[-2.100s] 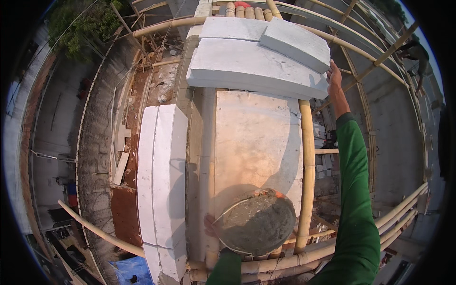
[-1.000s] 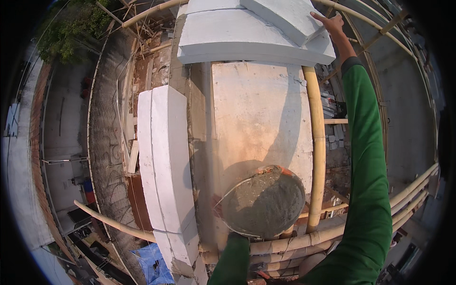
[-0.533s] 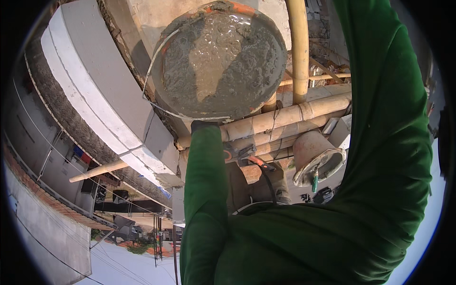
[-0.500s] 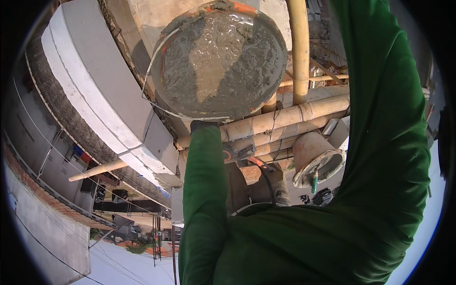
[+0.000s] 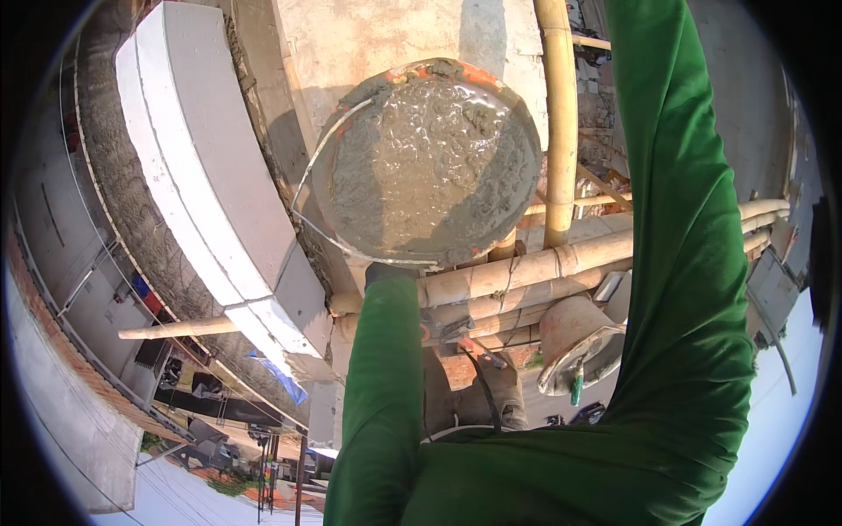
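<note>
A round bucket [image 5: 430, 162] full of wet grey mortar, with an orange rim and a thin wire handle, sits at the near edge of a flat concrete top [image 5: 386, 35]. My left hand [image 5: 388, 272], dark and mostly tucked under the bucket's near rim, grips the bucket there; its green sleeve runs down to the lower edge. My right arm [image 5: 684, 219], also in a green sleeve, reaches up past the top edge, so that hand is hidden.
Bamboo scaffold poles [image 5: 558, 123] cross right beside and just below the bucket. A white moulded ledge [image 5: 202, 167] curves along the left. A second, paler bucket [image 5: 574, 346] with a green-handled tool hangs lower right. A street and roofs lie far below.
The view has tipped downward, so the bucket now fills the middle. My right hand, earlier resting on the white blocks ahead, has left the picture. My left hand stays at the bucket.
</note>
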Demonstrator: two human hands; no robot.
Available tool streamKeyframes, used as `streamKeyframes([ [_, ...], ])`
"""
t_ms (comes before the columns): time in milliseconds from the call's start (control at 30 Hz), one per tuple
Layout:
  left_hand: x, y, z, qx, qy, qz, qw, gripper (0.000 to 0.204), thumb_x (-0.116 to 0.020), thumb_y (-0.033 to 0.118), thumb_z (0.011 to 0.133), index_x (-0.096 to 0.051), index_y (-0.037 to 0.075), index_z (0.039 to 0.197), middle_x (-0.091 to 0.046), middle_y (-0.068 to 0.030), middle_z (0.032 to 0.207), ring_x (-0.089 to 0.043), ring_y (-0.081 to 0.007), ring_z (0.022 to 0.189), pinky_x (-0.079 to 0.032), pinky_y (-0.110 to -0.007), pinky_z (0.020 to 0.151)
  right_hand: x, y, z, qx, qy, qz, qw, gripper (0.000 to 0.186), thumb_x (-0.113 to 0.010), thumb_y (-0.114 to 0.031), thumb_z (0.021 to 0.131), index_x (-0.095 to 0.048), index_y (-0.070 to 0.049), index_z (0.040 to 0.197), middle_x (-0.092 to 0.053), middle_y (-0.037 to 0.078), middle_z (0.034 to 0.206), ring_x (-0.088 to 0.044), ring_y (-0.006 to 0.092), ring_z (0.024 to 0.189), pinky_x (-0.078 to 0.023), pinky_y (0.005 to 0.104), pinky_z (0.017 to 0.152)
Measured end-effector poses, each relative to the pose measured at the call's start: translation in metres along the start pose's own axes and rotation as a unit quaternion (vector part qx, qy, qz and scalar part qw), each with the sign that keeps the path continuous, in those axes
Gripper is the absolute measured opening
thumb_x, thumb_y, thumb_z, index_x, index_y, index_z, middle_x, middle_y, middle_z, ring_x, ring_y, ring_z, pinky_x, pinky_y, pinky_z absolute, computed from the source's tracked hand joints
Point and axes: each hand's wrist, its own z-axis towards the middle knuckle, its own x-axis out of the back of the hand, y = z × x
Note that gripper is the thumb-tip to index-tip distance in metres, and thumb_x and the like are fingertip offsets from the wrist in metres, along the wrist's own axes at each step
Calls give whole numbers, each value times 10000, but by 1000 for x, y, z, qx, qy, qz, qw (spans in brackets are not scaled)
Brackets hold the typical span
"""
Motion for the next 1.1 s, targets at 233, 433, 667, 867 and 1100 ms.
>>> streamKeyframes([
  [233,2,7,-11,36,-23,29,999,929,-516,623,979,-273,29,1651,-382,-185,1637,-384,-342,1518,-290,-655,1192,28,-9,-5,-50,38,98,993,1184,-963,-494,671,-376,166,1459,-467,340,1483,-509,426,1382,-472,503,1125],
  [433,-8,-1,-12,-3,-17,27,999,929,-522,619,978,-276,26,1648,-386,-188,1634,-382,-343,1519,-293,-654,1191,21,-3,-63,-118,116,346,924,1167,-964,-477,674,-378,154,1463,-463,333,1490,-499,423,1390,-460,504,1137],
  [667,-18,0,-13,-48,-6,17,999,928,-530,614,976,-280,23,1646,-390,-192,1629,-381,-343,1520,-296,-652,1189,-8,-23,-121,-190,163,610,752,1148,-964,-457,679,-380,139,1468,-460,325,1497,-488,420,1399,-447,504,1150],
  [867,-21,-2,-10,-56,1,19,998,927,-536,610,974,-284,20,1644,-393,-196,1626,-380,-344,1520,-298,-650,1188,8,-21,-120,-187,158,663,707,1133,-964,-439,683,-382,127,1472,-456,319,1504,-478,417,1407,-435,504,1162],
  [1100,-22,-5,-12,-50,-6,23,998,927,-544,605,972,-288,17,1641,-397,-199,1621,-378,-345,1521,-301,-649,1186,25,-54,-120,-300,312,600,672,895,-937,-244,674,-454,113,1337,-599,242,1295,-581,328,1258,-472,457,1079],
])
